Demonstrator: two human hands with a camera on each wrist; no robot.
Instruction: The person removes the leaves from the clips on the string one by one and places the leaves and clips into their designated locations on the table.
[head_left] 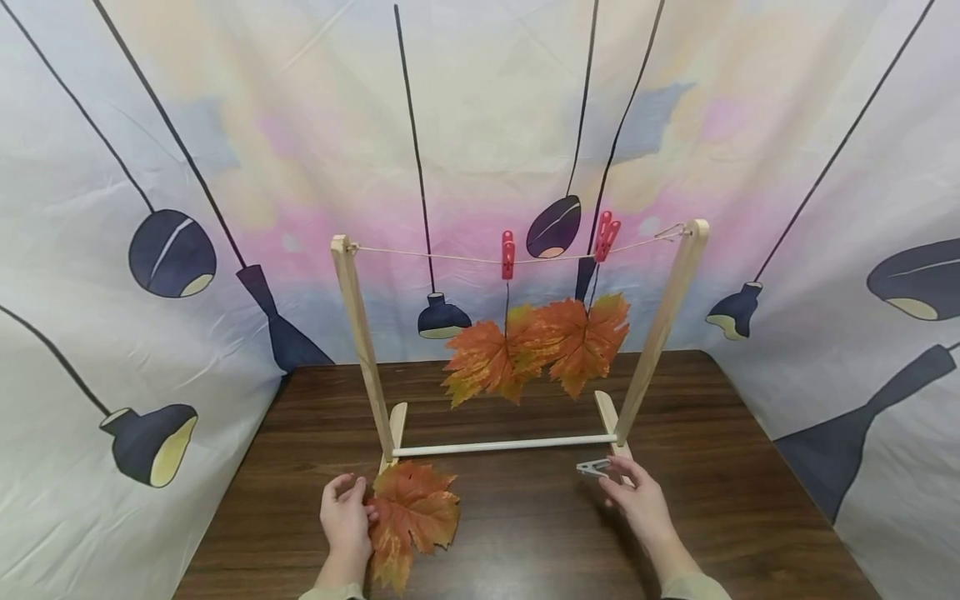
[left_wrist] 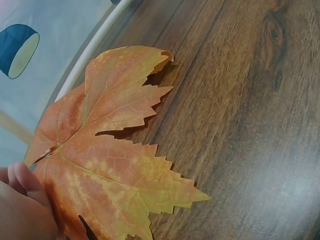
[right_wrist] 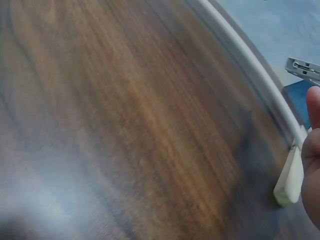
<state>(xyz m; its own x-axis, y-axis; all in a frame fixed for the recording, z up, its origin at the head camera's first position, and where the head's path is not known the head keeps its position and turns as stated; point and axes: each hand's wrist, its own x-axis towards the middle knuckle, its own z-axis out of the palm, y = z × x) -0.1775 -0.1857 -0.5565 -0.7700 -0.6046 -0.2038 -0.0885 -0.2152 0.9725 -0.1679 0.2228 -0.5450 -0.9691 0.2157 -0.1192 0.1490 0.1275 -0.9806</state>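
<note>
At the front left of the table, my left hand [head_left: 347,518] holds an orange artificial maple leaf [head_left: 420,512] near its stem end; the stem itself is hidden by the fingers. In the left wrist view the leaf [left_wrist: 115,165] spreads out beside the hand [left_wrist: 25,205], its toothed lobes over the wood. My right hand [head_left: 641,504] pinches a grey clothespin [head_left: 593,467] between thumb and fingers, near the rack's right foot. Two more orange leaves [head_left: 487,358] hang by their stems from a string [head_left: 427,253], held by red clothespins [head_left: 507,254].
The string runs between two wooden posts [head_left: 363,342] of a rack standing on the brown table [head_left: 517,533]. A white rod [head_left: 510,445] joins the posts low down. Behind hangs a cloth [head_left: 495,100] printed with lamps.
</note>
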